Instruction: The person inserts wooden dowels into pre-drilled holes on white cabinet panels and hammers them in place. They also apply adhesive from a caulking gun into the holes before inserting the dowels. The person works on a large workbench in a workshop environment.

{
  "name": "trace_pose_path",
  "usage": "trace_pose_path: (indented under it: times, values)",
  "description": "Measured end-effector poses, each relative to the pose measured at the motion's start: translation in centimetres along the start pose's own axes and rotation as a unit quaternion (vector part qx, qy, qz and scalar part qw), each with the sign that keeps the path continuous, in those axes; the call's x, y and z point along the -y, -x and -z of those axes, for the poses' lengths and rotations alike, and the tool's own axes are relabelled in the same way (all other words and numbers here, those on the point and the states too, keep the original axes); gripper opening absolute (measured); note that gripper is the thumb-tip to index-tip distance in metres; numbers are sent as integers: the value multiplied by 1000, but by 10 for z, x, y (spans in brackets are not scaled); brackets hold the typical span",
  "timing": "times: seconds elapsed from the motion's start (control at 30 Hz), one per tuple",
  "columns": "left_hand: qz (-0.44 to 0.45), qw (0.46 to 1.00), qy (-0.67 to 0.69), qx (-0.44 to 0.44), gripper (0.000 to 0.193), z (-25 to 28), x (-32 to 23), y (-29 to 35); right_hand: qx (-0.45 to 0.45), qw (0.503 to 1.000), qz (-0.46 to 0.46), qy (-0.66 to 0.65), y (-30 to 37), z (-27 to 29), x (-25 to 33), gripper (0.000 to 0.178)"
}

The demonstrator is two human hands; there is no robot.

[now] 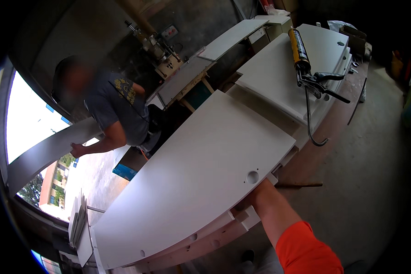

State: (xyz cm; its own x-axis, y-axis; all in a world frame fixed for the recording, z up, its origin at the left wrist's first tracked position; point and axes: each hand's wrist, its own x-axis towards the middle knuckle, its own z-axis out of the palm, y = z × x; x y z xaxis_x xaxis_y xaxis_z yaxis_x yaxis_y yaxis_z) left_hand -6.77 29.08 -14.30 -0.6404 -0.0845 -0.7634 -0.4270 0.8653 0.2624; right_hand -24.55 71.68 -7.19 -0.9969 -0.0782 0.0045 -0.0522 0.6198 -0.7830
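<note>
A long white panel [192, 155] with a round recess near its right edge lies over a stack of other white boards. My right arm, in an orange-red sleeve, reaches in from the lower right. Its hand [256, 197] is at the panel's right edge, just below the round recess, and the fingers are hidden under the panel, so their grip does not show. My left hand is out of view. A caulking gun [301, 59] with a yellow and black cartridge lies on another stack of white panels [278, 68] beyond.
At the left a co-worker [118, 100] in a dark T-shirt holds a long white board [55, 146] by a bright doorway. Behind stand a machine [157, 50] and a workbench [187, 77]. Thin boards [80, 223] lean at the lower left. Concrete floor [365, 169] runs along the right.
</note>
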Motion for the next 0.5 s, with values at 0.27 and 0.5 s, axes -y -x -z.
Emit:
trace_pose_path:
  times: [0.27, 0.5]
  values:
    - [2, 1000, 2, -7, 36, 4, -6, -5, 2, 1000, 4, -5, 1, 0, 1, 40]
    - [7, 1000, 0, -7, 35, 4, -7, -9, 8, 1000, 11, -8, 2, -2, -1, 39]
